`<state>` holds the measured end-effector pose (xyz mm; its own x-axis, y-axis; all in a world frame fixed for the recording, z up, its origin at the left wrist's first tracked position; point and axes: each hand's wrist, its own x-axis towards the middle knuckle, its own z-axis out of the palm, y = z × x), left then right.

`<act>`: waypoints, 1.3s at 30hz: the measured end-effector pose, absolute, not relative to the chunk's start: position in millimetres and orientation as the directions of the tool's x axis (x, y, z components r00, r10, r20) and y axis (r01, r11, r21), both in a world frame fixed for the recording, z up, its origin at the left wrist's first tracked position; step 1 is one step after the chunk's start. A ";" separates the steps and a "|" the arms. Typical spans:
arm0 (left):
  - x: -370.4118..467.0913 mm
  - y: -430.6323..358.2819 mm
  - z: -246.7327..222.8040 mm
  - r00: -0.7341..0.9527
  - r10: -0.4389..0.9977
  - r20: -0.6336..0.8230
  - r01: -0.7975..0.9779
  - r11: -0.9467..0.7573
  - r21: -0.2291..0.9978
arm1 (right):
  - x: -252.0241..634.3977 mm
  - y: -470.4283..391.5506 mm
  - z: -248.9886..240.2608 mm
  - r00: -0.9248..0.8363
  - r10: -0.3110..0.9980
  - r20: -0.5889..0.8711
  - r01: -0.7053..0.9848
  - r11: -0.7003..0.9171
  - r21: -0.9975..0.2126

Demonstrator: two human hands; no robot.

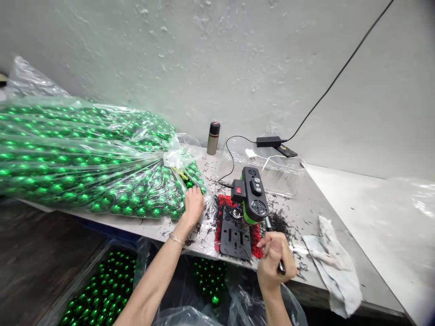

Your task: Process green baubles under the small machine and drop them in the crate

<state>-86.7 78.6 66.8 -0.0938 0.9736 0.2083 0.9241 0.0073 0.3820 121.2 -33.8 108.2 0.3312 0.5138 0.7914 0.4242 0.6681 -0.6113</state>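
Note:
My right hand [277,260] is wrapped round the black-tipped lever [282,268] of a small bench drill press [255,195], black with green parts. Under its head is a slotted black base plate [236,237] on a red mat [257,251]. To the left, my left hand [194,206] is at the open mouth of a big clear plastic bag [171,156] full of shiny green balls [124,199]. Its fingers are curled in against the balls there; the fingertips are hidden, so whatever they hold cannot be made out.
Black shavings [280,224] litter the metal table [316,199]. Behind the press lie a power adapter [268,141] with cables and a white plug [250,154]. A flask [213,138] stands by the wall. A white cloth [335,267] hangs over the front edge. Below, plastic-lined containers hold green balls [105,285].

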 end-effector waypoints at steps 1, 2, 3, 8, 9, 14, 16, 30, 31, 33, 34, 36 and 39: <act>-89.3 90.7 69.6 -0.094 0.979 0.182 0.928 0.019 0.373 | 121.2 -33.5 108.1 0.332 0.507 0.796 0.426 0.672 -0.606; -90.7 99.9 70.7 -0.086 0.982 0.168 0.926 0.017 0.376 | 121.3 -33.3 108.0 0.332 0.500 0.800 0.428 0.676 -0.600; -91.1 106.5 70.6 -0.075 0.984 0.162 0.923 0.008 0.385 | 121.3 -33.1 107.5 0.331 0.492 0.805 0.431 0.681 -0.593; -92.2 114.0 66.8 -0.033 0.991 0.129 0.901 -0.026 0.433 | 122.4 -33.1 102.6 0.307 0.496 0.812 0.425 0.692 -0.583; -93.8 112.1 67.3 -0.030 0.992 0.122 0.893 -0.028 0.448 | 122.7 -33.3 101.6 0.303 0.497 0.813 0.427 0.692 -0.582; -100.4 84.6 74.3 -0.004 0.998 0.059 0.647 -0.042 0.761 | 122.5 -34.9 102.9 0.303 0.513 0.804 0.445 0.670 -0.595; -96.5 66.1 76.1 0.033 0.999 -0.019 0.326 0.007 0.945 | 121.9 -35.4 108.5 0.304 0.530 0.792 0.451 0.652 -0.609; -42.8 3.6 47.7 0.115 0.953 -0.279 -0.241 0.299 0.923 | 127.0 -33.7 134.9 0.249 0.576 0.779 0.472 0.630 -0.617; -42.8 -0.6 47.7 0.130 0.956 -0.264 -0.217 0.287 0.933 | 127.4 -33.6 134.2 0.241 0.569 0.786 0.476 0.636 -0.607; -42.8 -10.2 48.2 0.170 0.955 -0.241 -0.181 0.271 0.945 | 129.1 -33.0 134.2 0.224 0.562 0.796 0.486 0.644 -0.591; -42.7 -15.3 48.6 0.186 0.953 -0.238 -0.171 0.270 0.948 | 130.4 -32.7 134.8 0.220 0.561 0.798 0.490 0.644 -0.588; -42.4 -25.3 49.9 0.198 0.950 -0.241 -0.172 0.276 0.946 | 134.1 -32.8 135.2 0.228 0.565 0.793 0.492 0.636 -0.594; -41.6 -37.9 52.8 0.193 0.948 -0.253 -0.223 0.294 0.930 | 139.2 -38.3 128.8 0.292 0.586 0.756 0.504 0.578 -0.642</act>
